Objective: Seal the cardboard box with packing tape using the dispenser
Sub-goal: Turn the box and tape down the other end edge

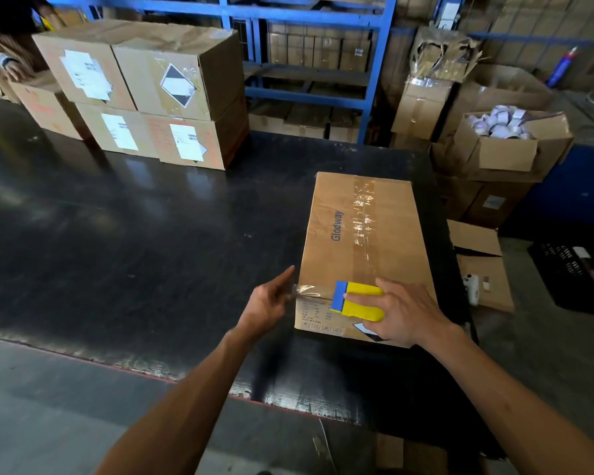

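Note:
A brown cardboard box (336, 241) printed "Glodway" lies on the black table (134, 234), a strip of clear tape (362, 217) running along its top seam. My right hand (408, 313) grips a yellow and blue tape dispenser (357, 301) pressed against the box's near top edge. A short clear tape end (306, 291) stretches left from the dispenser past the box's near-left corner. My left hand (271, 303) pinches that tape end at the corner, index finger pointing out.
Several stacked labelled boxes (144, 94) stand at the table's far left, a person's hand (12, 68) resting beside them. Blue shelving (309, 46) lines the back. Open cartons (504, 142) crowd the floor on the right, with a black crate (576, 272).

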{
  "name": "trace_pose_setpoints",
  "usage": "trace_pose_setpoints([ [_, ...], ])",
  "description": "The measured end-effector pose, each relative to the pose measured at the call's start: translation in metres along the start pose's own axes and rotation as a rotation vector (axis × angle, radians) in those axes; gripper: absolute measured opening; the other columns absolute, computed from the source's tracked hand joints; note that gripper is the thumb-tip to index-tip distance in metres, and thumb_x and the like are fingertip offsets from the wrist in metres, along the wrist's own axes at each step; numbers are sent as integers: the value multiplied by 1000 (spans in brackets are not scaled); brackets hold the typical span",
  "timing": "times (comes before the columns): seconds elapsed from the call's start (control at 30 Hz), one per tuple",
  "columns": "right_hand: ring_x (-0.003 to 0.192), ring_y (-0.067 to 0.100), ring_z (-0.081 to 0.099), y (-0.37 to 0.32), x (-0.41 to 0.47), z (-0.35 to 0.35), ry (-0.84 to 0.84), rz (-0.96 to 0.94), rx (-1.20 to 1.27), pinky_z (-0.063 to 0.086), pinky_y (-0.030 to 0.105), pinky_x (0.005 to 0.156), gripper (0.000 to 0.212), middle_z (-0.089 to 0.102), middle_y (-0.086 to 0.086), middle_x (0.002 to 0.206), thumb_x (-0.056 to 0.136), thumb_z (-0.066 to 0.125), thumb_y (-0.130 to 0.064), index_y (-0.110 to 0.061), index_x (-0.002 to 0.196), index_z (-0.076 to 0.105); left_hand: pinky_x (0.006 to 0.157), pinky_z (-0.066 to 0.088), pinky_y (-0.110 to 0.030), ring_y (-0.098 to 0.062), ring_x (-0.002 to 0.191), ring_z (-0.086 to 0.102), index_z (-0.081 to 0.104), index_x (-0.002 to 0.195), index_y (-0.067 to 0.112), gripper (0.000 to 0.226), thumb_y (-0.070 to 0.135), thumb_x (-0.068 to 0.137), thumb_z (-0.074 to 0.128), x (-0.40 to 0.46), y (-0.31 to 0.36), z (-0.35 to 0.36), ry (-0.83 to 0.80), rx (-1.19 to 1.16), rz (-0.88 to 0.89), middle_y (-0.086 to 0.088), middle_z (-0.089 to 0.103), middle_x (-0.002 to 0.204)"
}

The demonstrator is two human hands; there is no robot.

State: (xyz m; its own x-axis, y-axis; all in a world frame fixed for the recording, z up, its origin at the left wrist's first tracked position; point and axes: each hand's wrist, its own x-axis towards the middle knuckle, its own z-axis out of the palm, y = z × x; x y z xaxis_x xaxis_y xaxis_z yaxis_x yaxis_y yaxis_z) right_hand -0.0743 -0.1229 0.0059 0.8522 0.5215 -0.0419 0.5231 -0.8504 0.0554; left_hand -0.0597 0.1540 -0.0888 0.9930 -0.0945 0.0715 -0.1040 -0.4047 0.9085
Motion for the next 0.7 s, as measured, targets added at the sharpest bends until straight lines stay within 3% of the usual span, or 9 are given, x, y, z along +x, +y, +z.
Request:
trace_pose_setpoints([
  [0.03, 65, 21, 59, -1, 0, -1, -11, 6, -5, 30, 24, 56, 53, 53, -3, 84, 72, 70, -58, -53, 124, 59, 112, 33, -18, -8, 131, 49, 46, 146, 9, 58, 4, 89, 56, 1, 1, -3, 10, 135, 151, -4, 52, 144],
  [0.13, 73, 25, 61, -1, 0, 0, -17, -1, -14, 36, 28, 58, 53, 55, -1, 92, 77, 66, -58, -53, 129, 55, 122, 20, -41, -24, 145, 34, 42, 146, 2, 57, 20, 93, 47, 12, 4, -2, -59, 556, 677, -15, 38, 155],
  [0.23, 83, 26, 62, -3, 0, -2, -30, -17, -23, 42, 31, 65, 54, 56, 1, 100, 80, 63, -60, -55, 133, 50, 123, 16, -44, -26, 150, 23, 33, 151, 4, 53, 25, 104, 45, 29, 14, 15, -189, 839, 956, -13, 29, 160],
  [0.33, 89, 24, 62, -1, 1, 0, -16, -2, -2, 46, 32, 70, 55, 56, -1, 105, 80, 60, -62, -58, 133, 46, 122, 21, -44, -26, 151, 17, 27, 153, 2, 56, 33, 107, 37, 46, 14, 23, -254, 957, 987, -12, 23, 162],
  [0.5, 62, 25, 61, 1, 0, 8, -35, 6, -1, 48, 31, 49, 56, 56, 0, 84, 68, 69, -58, -51, 123, 61, 122, 20, -44, -26, 152, 9, 15, 155, 1, 65, 42, 107, 29, 60, -13, 15, -443, 1075, 927, -15, 13, 164],
  [0.7, 60, 24, 59, 1, 0, 10, 2, -19, 15, 45, 29, 47, 58, 58, 1, 83, 64, 80, -54, -46, 119, 66, 119, 28, -46, -30, 147, 27, 31, 150, -3, 64, 42, 104, 34, 59, -18, 21, -435, 966, 874, -19, 31, 157],
])
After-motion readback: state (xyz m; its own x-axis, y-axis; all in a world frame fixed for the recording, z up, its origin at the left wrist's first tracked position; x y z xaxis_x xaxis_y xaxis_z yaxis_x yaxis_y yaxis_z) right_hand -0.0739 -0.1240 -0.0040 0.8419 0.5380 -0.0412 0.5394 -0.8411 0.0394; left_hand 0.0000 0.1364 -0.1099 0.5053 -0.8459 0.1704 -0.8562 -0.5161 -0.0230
